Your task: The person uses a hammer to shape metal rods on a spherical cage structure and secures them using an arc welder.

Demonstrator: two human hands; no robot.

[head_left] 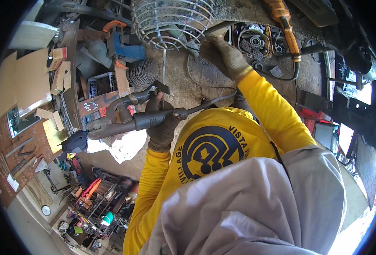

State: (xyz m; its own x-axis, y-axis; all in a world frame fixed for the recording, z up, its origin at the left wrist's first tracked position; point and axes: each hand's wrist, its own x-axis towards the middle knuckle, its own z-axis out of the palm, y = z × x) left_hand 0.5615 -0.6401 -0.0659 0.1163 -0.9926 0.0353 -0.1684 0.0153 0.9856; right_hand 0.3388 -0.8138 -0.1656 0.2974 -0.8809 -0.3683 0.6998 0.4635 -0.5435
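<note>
My left hand, in a brown work glove, is closed around a dark, corded power tool lying level across it. The tool's cable runs off to the right past my chest. A thin metal rod drops from a round wire basket toward that hand; where its lower end stops is hidden by the tool. My right hand, gloved too, is at the basket's lower right edge. Its fingers are bent together there, seemingly gripping the wire, with the fingertips partly hidden.
An orange power tool with a cable lies at the upper right, beside a box of metal parts. A blue vise-like metal block and coiled wire are on the left. Cardboard stands farther left; a cluttered rack is lower left.
</note>
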